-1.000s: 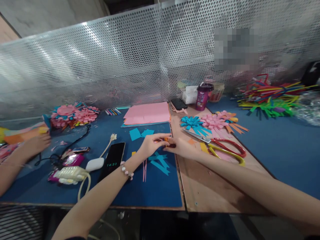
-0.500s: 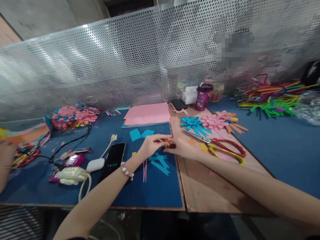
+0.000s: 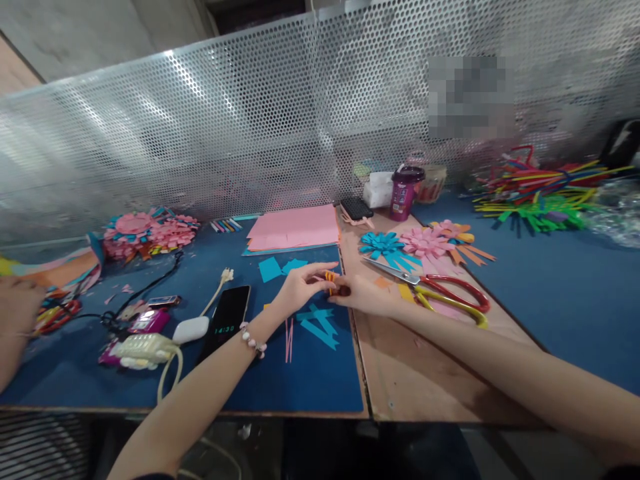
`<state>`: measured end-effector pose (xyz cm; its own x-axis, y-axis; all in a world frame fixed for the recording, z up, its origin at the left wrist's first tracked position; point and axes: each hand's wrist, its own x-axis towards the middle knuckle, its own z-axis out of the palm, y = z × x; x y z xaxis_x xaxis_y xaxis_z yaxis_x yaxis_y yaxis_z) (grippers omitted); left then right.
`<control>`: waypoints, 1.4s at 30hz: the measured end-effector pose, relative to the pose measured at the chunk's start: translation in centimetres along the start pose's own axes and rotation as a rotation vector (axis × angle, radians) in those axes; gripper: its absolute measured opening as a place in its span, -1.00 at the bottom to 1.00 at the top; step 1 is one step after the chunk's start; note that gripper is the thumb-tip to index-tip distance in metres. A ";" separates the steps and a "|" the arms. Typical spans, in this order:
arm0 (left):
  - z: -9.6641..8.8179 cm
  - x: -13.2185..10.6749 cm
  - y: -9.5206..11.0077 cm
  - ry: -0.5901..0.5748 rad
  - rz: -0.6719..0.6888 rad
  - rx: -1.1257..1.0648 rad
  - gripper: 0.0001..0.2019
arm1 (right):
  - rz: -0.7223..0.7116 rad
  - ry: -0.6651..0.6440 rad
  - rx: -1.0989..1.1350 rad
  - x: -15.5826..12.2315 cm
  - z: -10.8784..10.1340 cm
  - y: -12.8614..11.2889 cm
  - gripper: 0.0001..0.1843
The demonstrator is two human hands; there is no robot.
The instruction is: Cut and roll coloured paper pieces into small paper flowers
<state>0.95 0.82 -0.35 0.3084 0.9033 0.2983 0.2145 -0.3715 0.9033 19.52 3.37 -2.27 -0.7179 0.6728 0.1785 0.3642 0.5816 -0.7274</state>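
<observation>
My left hand [image 3: 298, 288] and my right hand [image 3: 366, 295] meet over the table's middle seam. Between their fingertips is a small orange paper piece [image 3: 329, 277], partly hidden by the fingers. Just below them lie blue paper strips [image 3: 320, 325] with notched ends and two thin pink strips [image 3: 289, 341]. Blue paper squares [image 3: 271, 269] rest beyond my left wrist. Right of my hands are scissors [image 3: 435, 288] with one red and one yellow handle. Behind the scissors lie a blue paper flower [image 3: 381, 244] and a pink paper flower [image 3: 425, 244].
A stack of pink paper [image 3: 295, 228] lies at the back, near a purple cup [image 3: 406, 193]. Left of my forearm are a phone [image 3: 231, 313], a white case [image 3: 191, 329] and a power strip [image 3: 147, 348]. Another person's hand [image 3: 17, 320] shows at the left edge. A perforated metal panel [image 3: 280, 120] stands behind.
My fingers have shifted slightly around the orange paper, and more of it shows now. The other person's hand at the left has moved a little to the right.
</observation>
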 end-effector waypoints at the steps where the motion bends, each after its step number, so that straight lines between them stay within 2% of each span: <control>1: 0.0 0.0 -0.1 0.006 0.005 0.005 -0.57 | 0.004 -0.006 0.001 0.0 -0.1 -0.1 -0.70; 8: -0.2 0.2 0.1 0.000 -0.018 0.041 -0.62 | -0.006 -0.131 0.040 0.1 -1.7 -0.7 -0.71; 15: -0.4 0.3 0.5 -0.048 -0.050 -0.007 -0.56 | 0.020 -0.149 0.132 0.4 -1.8 0.5 -0.61; 20: -0.6 0.3 0.3 -0.067 -0.048 0.012 -0.52 | 0.037 -0.100 0.114 0.3 -1.8 0.4 -0.61; 25: -0.7 0.2 0.2 -0.029 -0.082 0.018 -0.49 | 0.043 -0.045 0.063 0.3 -1.9 0.6 -0.60; 29: -0.9 0.2 0.2 -0.038 -0.112 -0.005 -0.41 | 0.059 0.046 -0.006 0.5 -1.9 1.3 -0.60; 32: -0.9 0.2 0.1 -0.040 -0.112 -0.009 -0.53 | 0.054 0.094 -0.085 0.4 -1.9 1.0 -0.65; 35: -0.9 0.2 0.0 -0.046 -0.098 0.034 -0.70 | 0.045 0.084 -0.153 0.2 -1.9 0.1 -0.67; 42: -0.7 0.2 0.3 0.012 0.025 0.109 -0.75 | 0.033 0.118 -0.254 0.4 -1.1 -0.5 -0.74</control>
<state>0.41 1.09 0.19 0.3044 0.8955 0.3247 0.3062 -0.4148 0.8568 19.73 3.85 -1.11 -0.6343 0.7334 0.2445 0.5340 0.6443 -0.5475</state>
